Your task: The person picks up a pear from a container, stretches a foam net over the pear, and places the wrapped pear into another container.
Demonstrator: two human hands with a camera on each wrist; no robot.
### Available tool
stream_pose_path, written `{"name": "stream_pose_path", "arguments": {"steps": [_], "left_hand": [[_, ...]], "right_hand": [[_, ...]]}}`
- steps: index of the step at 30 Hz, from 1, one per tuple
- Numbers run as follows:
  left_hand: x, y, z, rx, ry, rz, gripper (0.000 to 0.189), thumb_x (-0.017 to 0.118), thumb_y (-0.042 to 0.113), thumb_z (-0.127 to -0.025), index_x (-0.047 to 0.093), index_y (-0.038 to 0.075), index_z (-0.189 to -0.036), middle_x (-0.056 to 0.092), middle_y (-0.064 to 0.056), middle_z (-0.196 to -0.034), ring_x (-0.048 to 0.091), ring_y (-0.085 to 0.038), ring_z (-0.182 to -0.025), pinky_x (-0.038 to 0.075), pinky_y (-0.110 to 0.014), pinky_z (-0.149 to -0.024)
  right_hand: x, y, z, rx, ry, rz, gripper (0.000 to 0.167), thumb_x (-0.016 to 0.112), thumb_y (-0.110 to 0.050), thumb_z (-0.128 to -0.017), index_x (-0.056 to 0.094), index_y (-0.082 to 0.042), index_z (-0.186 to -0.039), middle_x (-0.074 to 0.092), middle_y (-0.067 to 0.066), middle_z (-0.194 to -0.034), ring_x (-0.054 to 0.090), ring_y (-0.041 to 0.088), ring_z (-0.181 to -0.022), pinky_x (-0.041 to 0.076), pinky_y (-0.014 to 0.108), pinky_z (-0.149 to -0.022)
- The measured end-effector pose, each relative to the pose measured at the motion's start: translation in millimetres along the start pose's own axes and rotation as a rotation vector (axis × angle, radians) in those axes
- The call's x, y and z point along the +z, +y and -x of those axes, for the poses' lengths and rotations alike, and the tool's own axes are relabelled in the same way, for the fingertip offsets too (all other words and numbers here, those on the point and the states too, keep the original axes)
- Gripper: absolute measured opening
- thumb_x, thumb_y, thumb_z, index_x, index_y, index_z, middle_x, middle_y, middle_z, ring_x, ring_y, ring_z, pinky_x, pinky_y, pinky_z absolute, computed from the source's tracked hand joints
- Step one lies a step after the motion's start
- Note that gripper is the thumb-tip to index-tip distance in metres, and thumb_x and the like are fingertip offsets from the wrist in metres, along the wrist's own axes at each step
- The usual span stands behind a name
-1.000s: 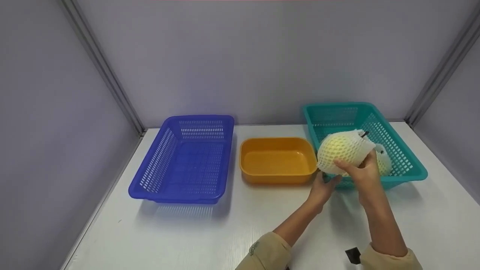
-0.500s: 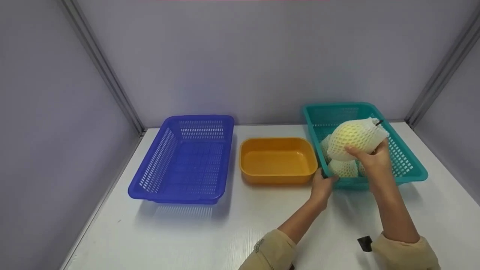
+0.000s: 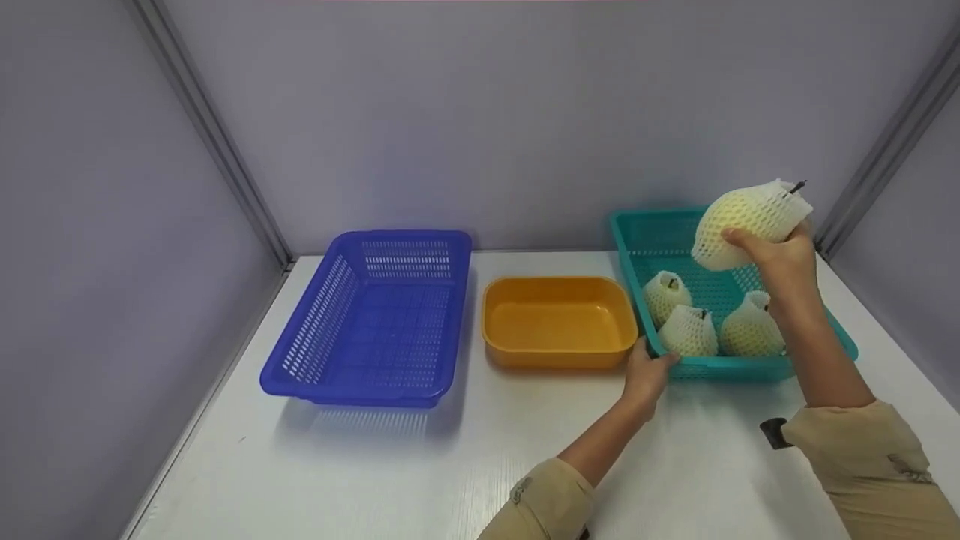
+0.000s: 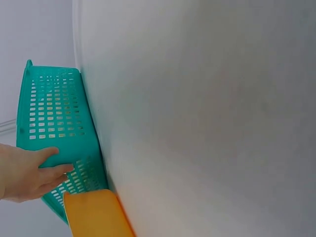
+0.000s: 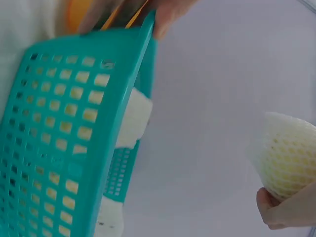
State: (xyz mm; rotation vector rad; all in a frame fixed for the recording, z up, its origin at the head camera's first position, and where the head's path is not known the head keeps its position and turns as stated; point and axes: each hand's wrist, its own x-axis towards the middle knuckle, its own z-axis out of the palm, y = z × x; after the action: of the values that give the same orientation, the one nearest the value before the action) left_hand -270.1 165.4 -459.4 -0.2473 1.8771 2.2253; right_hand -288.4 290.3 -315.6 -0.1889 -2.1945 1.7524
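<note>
In the head view my right hand (image 3: 786, 262) grips a pear (image 3: 742, 225) in a white foam net, its dark stem pointing up and right. This pear is held above the right side of the teal basket (image 3: 742, 367). Three more netted pears stand inside the basket near its front, among them one at the left wall (image 3: 666, 296). My left hand (image 3: 643, 379) holds the basket's front left corner, thumb on the front face and fingers along the side, as the left wrist view shows. In the right wrist view the raised pear (image 5: 291, 155) is well away from the basket rim.
An orange tub (image 3: 559, 358) stands close to the teal basket's left side. Further left is a blue perforated basket (image 3: 360, 391). All stand on a white table (image 3: 360, 480), with grey panels (image 3: 480, 127) behind and at both sides.
My right hand has carried the netted pear up and to the right from the basket's front left, uncovering the pears below. My left hand has stayed at the basket corner.
</note>
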Motion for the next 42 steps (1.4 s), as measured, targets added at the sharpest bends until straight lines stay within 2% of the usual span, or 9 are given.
{"name": "stream_pose_path", "arguments": {"steps": [6,13,18,23,32,39,42], "left_hand": [[-0.6,-2.7,-0.6,0.015,0.014,0.004,0.053,0.061,0.007,-0.086,0.038,-0.002,-0.134,0.04,-0.013,-0.136,0.035,-0.028,-0.126,0.031,-0.043,-0.101],[0.9,-3.7,0.5,0.009,0.013,0.016,0.054,0.06,0.006,-0.086,0.037,-0.002,-0.135,0.04,-0.014,-0.137,0.035,-0.03,-0.126,0.031,-0.045,-0.1],[2.4,-4.4,2.7,0.01,0.011,0.008,0.055,0.061,0.007,-0.087,0.037,-0.002,-0.135,0.04,-0.013,-0.136,0.035,-0.029,-0.125,0.032,-0.045,-0.099],[2.5,-3.9,2.1,0.023,0.011,0.012,0.054,0.061,0.006,-0.086,0.038,-0.002,-0.135,0.04,-0.014,-0.136,0.035,-0.029,-0.126,0.032,-0.045,-0.1],[0.6,-2.3,-0.3,0.04,0.012,0.016,0.054,0.061,0.006,-0.086,0.038,-0.002,-0.134,0.041,-0.014,-0.135,0.036,-0.029,-0.125,0.033,-0.044,-0.098],[-1.6,-2.7,-0.4,0.038,0.018,0.015,0.055,0.061,0.005,-0.086,0.037,-0.003,-0.135,0.041,-0.014,-0.136,0.036,-0.03,-0.125,0.033,-0.045,-0.098],[-1.8,-2.9,-0.9,0.038,0.018,0.011,0.054,0.061,0.006,-0.087,0.038,-0.002,-0.135,0.041,-0.014,-0.135,0.036,-0.029,-0.124,0.033,-0.045,-0.099]], "right_hand": [[1,11,-31.5,0.056,0.005,0.117,0.09,0.064,-0.042,-0.083,0.006,-0.004,-0.141,0.028,0.015,-0.135,0.036,0.026,-0.12,0.033,0.041,-0.098],[-6,32,-64.9,0.149,0.034,0.249,0.101,0.064,-0.051,-0.078,0.002,-0.005,-0.143,0.025,0.021,-0.139,0.035,0.032,-0.121,0.038,0.042,-0.094],[-15,47,-79.7,0.203,0.047,0.307,0.105,0.062,-0.054,-0.076,-0.001,-0.004,-0.143,0.023,0.025,-0.14,0.034,0.036,-0.121,0.037,0.045,-0.094],[-19,62,-88.3,0.213,0.046,0.328,0.105,0.059,-0.054,-0.077,-0.005,-0.002,-0.142,0.021,0.027,-0.14,0.031,0.037,-0.122,0.035,0.046,-0.096],[-19,90,-94.2,0.226,-0.003,0.471,0.108,0.056,-0.056,-0.077,-0.005,0.006,-0.14,0.02,0.036,-0.136,0.029,0.048,-0.121,0.031,0.055,-0.095],[-17,109,-89.9,0.275,-0.063,0.458,0.114,0.057,-0.052,-0.079,-0.024,0.002,-0.138,0.005,0.037,-0.141,0.019,0.049,-0.127,0.027,0.056,-0.098],[-16,115,-87.9,0.303,-0.092,0.484,0.115,0.056,-0.054,-0.079,-0.026,0.003,-0.136,0.001,0.038,-0.141,0.015,0.05,-0.127,0.024,0.056,-0.099]]}}
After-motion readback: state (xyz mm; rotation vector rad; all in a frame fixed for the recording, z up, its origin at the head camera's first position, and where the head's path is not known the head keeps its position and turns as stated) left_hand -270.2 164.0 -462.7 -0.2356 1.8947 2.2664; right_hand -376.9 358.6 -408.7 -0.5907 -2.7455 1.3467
